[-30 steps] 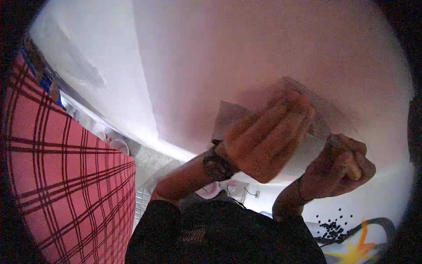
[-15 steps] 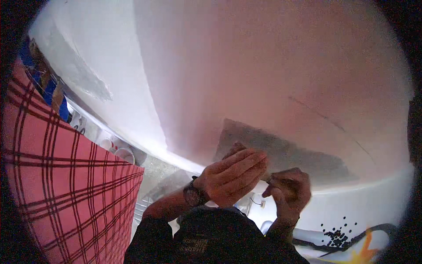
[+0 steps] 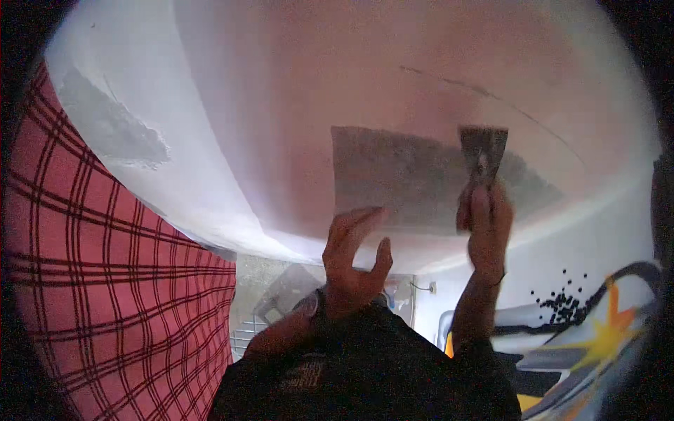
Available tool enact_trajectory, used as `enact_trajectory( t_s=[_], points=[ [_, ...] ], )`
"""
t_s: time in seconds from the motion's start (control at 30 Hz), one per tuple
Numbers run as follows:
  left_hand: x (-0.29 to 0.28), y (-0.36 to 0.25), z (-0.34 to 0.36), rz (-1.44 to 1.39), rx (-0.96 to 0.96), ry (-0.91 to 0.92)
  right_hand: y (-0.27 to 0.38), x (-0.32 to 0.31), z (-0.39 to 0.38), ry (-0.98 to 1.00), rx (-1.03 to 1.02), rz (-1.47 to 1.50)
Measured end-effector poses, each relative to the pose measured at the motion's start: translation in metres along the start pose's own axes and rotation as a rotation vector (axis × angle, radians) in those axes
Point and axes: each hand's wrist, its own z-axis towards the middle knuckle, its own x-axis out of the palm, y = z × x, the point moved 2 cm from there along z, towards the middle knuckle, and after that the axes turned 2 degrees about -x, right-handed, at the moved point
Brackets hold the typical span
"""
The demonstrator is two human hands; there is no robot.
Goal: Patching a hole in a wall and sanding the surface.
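Note:
My right hand (image 3: pixel 482 228) is closed round the handle of a putty knife (image 3: pixel 482 144), its broad blade pointing up over a grey rectangular patch (image 3: pixel 393 175) on a large pale, pink-tinged surface (image 3: pixel 295 70). A thin dark crack line runs above the blade. My left hand (image 3: pixel 354 256), a watch on its wrist, is open at the lower left edge of that patch, fingers bent and thumb apart, with nothing in them. Whether its fingertips touch the surface I cannot tell.
A red plaid cloth (image 3: pixel 126 281) hangs along the left side. A second grey patch (image 3: pixel 116 130) marks the pale surface at upper left. Below are a grey floor (image 3: pixel 249 277) and a metal grid (image 3: pixel 246 337). A spray-painted wall (image 3: pixel 583 337) with black, yellow and orange stands at lower right.
My hands, earlier close together, have separated. My left hand has opened; the putty knife has come up into clear sight in my right hand. The view has shifted, and the grey patch appears higher.

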Motion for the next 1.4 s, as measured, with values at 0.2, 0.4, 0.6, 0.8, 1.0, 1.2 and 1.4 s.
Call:
enact_trajectory(
  t_s=[0.2, 0.4, 0.6, 0.8, 1.0, 1.2, 1.4],
  points=[
    [0.026, 0.016, -0.006, -0.386, -0.152, 0.145, 0.063, -0.035, 0.063, 0.004, -0.331, -0.657],
    [0.055, 0.009, 0.013, -0.615, -0.271, 0.164, 0.072, -0.041, 0.098, 0.195, -0.485, -0.853],
    [0.099, -0.032, 0.089, -1.268, -0.367, 0.088, 0.085, -0.061, 0.1, 0.18, -0.233, -0.936],
    [0.113, -0.065, 0.11, -1.507, -0.448, -0.01, 0.092, -0.056, 0.098, 0.237, -0.316, -0.933],
    [0.11, -0.058, 0.115, -1.378, -0.58, 0.032, 0.09, -0.044, 0.105, 0.235, -0.822, -1.208],
    [0.109, -0.056, 0.121, -1.474, -0.6, 0.098, 0.088, -0.039, 0.1, 0.269, -0.631, -1.256],
    [0.103, -0.058, 0.126, -1.554, -0.579, 0.277, 0.096, -0.03, 0.103, 0.278, -0.55, -1.09]
  ],
)
